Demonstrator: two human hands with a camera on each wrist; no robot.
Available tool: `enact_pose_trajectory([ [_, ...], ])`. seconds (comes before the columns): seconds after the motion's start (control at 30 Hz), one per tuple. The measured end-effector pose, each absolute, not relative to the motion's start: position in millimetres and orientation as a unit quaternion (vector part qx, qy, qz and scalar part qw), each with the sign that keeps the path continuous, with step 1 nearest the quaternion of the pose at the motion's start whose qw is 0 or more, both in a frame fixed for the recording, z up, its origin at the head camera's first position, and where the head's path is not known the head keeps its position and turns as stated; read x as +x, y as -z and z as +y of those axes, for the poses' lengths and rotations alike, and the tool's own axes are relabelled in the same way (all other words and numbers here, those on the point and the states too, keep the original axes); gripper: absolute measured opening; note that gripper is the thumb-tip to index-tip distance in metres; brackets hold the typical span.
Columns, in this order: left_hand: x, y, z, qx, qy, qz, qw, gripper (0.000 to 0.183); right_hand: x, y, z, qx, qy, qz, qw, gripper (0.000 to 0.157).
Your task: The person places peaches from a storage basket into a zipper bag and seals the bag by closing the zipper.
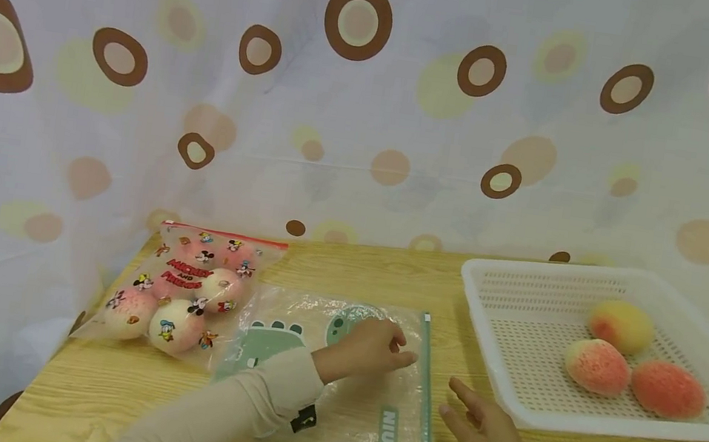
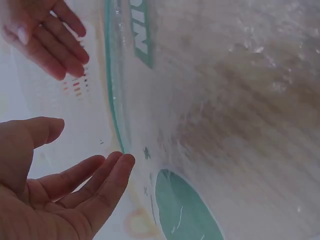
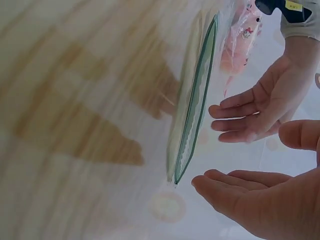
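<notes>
far left, peach bag, contents partly hidden by cartoon print. right up against it, dino bag flat on table, picture partly covered by sleeve and left hand, fingers relaxed, gripping nothing, can't tell if touching the plastic. past the zip edge, right hand, fingers loose, nothing held, forearm cut off. then basket with three peaches, right corner out of frame.

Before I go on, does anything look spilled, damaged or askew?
Nothing stands out: three fruits sit in the basket, more lie inside the filled bag, and the dinosaur bag shows no visible tear.
</notes>
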State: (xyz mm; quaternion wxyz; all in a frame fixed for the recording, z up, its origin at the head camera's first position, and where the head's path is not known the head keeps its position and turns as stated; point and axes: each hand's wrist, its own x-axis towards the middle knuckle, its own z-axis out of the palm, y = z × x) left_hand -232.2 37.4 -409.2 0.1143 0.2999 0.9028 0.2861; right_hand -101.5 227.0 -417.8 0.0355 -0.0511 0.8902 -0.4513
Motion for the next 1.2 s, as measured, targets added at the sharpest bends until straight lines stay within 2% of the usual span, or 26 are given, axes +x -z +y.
enact_pose_trajectory([
  [0.2,-229.5,418.1,57.3,0.306,-0.265,0.906,0.122,0.037,-102.3,417.9,227.2,-0.04,0.45,0.891,0.039,0.058],
  [0.3,-229.7,422.2,66.3,0.296,-0.259,0.911,0.122,0.044,-102.6,417.3,227.2,-0.036,0.446,0.893,0.039,0.057],
  [0.43,-230.0,429.5,78.1,0.291,-0.205,0.929,0.1,0.054,-103.3,417.1,227.1,-0.04,0.446,0.893,0.041,0.057],
  [0.7,-230.2,432.8,91.6,0.274,-0.121,0.951,0.084,0.052,-104.6,419.0,227.5,-0.046,0.444,0.894,0.041,0.057],
  [1.07,-240.1,441.2,87.9,0.283,-0.17,0.938,0.104,0.043,-103.0,417.9,227.1,-0.039,0.459,0.886,0.047,0.059],
  [1.2,-246.8,443.4,81.7,0.282,-0.228,0.923,0.131,0.044,-103.3,417.6,227.0,-0.036,0.459,0.886,0.047,0.059],
])
